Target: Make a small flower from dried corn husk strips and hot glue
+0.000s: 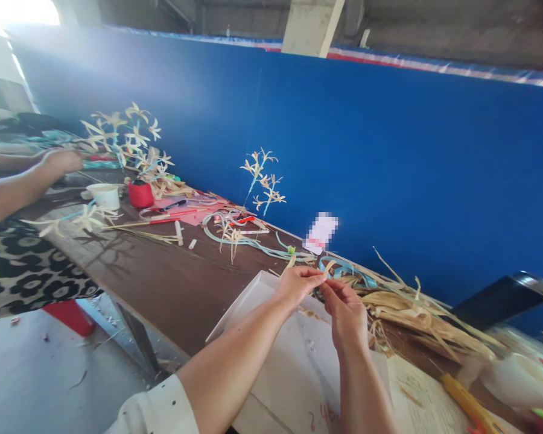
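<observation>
Above a white shallow box (271, 374), my two hands meet with fingertips pinched close together. My left hand (297, 284) is closed on a pale dried husk strip (329, 266), whose tip sticks up between the fingers. Touching it from the right, my right hand (346, 310) pinches the lower part of the same strip. Fingers hide most of the piece. Just behind the hands lies a heap of dried husk leaves (402, 313), with a light blue ribbon (344, 265) at its left end.
Husk flowers on blue stems (136, 135) stand at the far left, near another person's hand (63, 161). Smaller husk flowers (268, 191) rise by the blue partition (389, 163). A red thread spool (140, 194), white cup (106, 196) and yellow-handled cutter (470, 404) lie on the brown table (172, 301).
</observation>
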`<state>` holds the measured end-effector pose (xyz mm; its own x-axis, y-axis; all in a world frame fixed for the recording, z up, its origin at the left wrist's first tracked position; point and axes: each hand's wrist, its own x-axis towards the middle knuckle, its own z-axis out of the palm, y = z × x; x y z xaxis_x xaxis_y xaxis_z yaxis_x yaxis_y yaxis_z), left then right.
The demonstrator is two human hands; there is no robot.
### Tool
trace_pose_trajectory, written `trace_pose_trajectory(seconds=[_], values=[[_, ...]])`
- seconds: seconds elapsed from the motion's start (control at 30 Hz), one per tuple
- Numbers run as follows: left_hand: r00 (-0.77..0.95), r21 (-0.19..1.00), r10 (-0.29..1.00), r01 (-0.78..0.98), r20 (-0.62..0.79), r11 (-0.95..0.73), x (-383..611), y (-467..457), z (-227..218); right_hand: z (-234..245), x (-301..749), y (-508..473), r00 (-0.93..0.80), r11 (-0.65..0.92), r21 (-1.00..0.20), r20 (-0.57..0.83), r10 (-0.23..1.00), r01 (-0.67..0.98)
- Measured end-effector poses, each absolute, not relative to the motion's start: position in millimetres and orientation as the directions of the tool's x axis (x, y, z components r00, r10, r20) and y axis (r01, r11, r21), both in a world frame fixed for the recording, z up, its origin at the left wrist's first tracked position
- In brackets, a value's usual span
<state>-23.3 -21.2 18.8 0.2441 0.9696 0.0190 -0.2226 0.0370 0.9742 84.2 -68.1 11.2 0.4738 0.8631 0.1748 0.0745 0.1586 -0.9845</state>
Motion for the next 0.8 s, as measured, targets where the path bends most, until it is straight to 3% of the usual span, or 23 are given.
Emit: trace_pose_trajectory(seconds=[0.3,0.43,0.67,0.8], values=[[0.27,0.886,0.962,-0.435,-0.041,0.16,-22,-21,23,16,79,-70,0.415,0.213,-0.977,0.186,0.891,-0.019],[0.329,0.813,0.943,-0.534,-0.053,0.232,-24,-20,22,17,82,-70,0.478,0.261,-0.955,0.166,0.862,-0.14],[0.476,0.783,0.878,-0.531,-0.042,0.325,-26,-22,22,16,91,-68,0.571,0.278,-0.93,0.096,0.815,-0.242],[0.45,0.83,0.891,-0.471,-0.065,0.299,-25,-22,23,15,90,-68,0.569,0.284,-0.927,0.1,0.816,-0.245]])
